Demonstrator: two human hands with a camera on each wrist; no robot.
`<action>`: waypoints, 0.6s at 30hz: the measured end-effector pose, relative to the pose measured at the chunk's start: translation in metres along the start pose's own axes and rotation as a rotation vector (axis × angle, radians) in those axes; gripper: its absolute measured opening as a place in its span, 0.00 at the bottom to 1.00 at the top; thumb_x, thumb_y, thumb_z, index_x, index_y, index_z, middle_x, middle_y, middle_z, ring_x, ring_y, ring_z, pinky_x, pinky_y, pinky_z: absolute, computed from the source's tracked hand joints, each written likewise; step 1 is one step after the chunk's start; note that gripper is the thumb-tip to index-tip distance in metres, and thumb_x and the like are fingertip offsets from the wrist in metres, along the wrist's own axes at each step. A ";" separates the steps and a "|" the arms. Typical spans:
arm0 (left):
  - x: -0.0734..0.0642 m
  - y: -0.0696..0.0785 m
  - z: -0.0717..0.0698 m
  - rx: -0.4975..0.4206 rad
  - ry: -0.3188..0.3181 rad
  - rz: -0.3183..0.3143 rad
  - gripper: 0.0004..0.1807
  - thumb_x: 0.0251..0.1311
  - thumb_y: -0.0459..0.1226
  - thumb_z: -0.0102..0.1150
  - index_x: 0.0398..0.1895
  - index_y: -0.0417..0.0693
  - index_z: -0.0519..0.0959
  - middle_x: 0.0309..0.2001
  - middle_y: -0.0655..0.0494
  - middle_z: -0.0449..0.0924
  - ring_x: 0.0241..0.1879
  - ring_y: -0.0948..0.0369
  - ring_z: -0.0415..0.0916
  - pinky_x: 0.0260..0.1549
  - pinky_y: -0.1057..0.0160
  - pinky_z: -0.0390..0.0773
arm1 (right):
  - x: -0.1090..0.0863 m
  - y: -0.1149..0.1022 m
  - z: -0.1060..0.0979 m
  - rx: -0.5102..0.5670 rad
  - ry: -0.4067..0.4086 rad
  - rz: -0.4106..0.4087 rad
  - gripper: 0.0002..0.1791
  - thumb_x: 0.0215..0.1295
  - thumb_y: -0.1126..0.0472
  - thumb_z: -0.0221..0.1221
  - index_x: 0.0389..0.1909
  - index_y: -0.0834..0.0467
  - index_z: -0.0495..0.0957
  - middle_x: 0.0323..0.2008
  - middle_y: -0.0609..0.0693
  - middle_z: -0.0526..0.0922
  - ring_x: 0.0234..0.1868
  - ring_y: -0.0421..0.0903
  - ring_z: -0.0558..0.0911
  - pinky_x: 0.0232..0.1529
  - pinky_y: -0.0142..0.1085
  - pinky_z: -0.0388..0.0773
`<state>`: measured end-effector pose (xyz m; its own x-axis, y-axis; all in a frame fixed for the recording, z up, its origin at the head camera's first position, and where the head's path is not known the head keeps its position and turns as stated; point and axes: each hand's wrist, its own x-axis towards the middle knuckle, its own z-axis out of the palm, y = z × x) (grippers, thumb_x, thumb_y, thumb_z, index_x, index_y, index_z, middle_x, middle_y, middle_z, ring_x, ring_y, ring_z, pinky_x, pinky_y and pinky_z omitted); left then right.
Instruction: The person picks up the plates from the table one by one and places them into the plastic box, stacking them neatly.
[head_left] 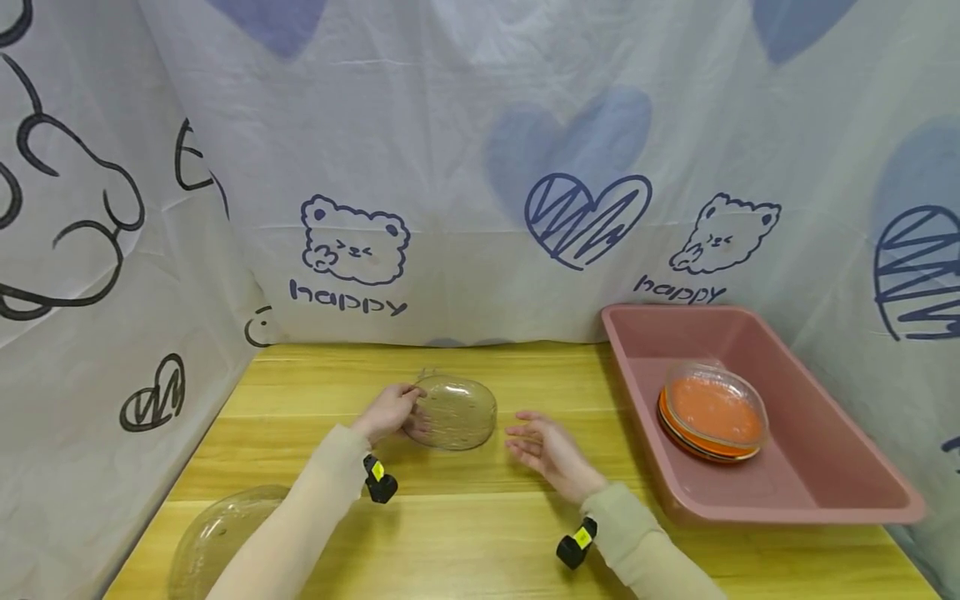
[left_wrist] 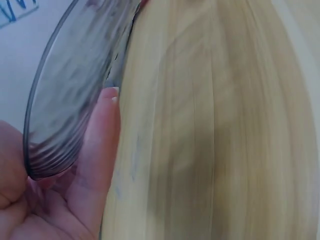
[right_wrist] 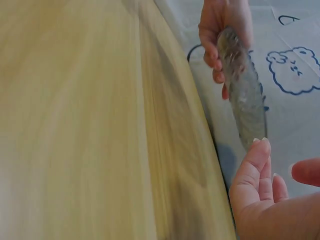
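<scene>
My left hand (head_left: 390, 412) grips a clear, faintly tinted plate (head_left: 457, 412) by its left edge, thumb on one face and fingers on the other. In the left wrist view the plate (left_wrist: 65, 85) shows a rippled surface and a darker rim, and it is held up over the table. My right hand (head_left: 551, 454) is just off the plate's right edge, fingers loosely spread, holding nothing. The right wrist view shows the plate (right_wrist: 242, 90) nearly edge-on between both hands, the right fingertips (right_wrist: 262, 145) close to its near end.
A pink plastic tub (head_left: 862, 500) stands at the right, with orange and clear dishes (head_left: 716, 408) stacked inside. At the lower left, another clear plate (head_left: 210, 533) lies on the wooden table (head_left: 450, 533), partly behind my left forearm. Printed curtains (head_left: 465, 167) hang behind.
</scene>
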<state>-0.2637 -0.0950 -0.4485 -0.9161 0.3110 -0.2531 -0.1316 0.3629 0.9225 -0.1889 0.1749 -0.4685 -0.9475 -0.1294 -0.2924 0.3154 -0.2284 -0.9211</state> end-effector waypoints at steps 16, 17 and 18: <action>0.001 0.026 0.064 -0.217 0.078 0.110 0.23 0.81 0.37 0.32 0.68 0.32 0.67 0.42 0.37 0.80 0.25 0.58 0.86 0.31 0.58 0.89 | -0.003 -0.017 -0.032 -0.055 0.146 -0.076 0.26 0.77 0.62 0.39 0.72 0.68 0.59 0.43 0.49 0.77 0.39 0.40 0.81 0.53 0.34 0.83; 0.001 0.027 0.067 -0.230 0.086 0.117 0.23 0.81 0.37 0.32 0.68 0.32 0.67 0.43 0.36 0.80 0.25 0.56 0.86 0.31 0.57 0.89 | -0.004 -0.018 -0.034 -0.062 0.153 -0.082 0.26 0.77 0.61 0.38 0.72 0.68 0.59 0.43 0.49 0.76 0.39 0.39 0.80 0.53 0.34 0.83; 0.001 0.028 0.071 -0.239 0.093 0.126 0.23 0.81 0.37 0.32 0.68 0.32 0.67 0.43 0.35 0.80 0.26 0.55 0.87 0.31 0.57 0.89 | -0.004 -0.019 -0.035 -0.073 0.159 -0.091 0.27 0.78 0.60 0.38 0.72 0.68 0.59 0.43 0.49 0.76 0.39 0.39 0.80 0.52 0.34 0.83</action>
<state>-0.2411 -0.0226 -0.4438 -0.9603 0.2542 -0.1145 -0.0902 0.1053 0.9903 -0.1929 0.2138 -0.4585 -0.9701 0.0438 -0.2388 0.2291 -0.1609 -0.9600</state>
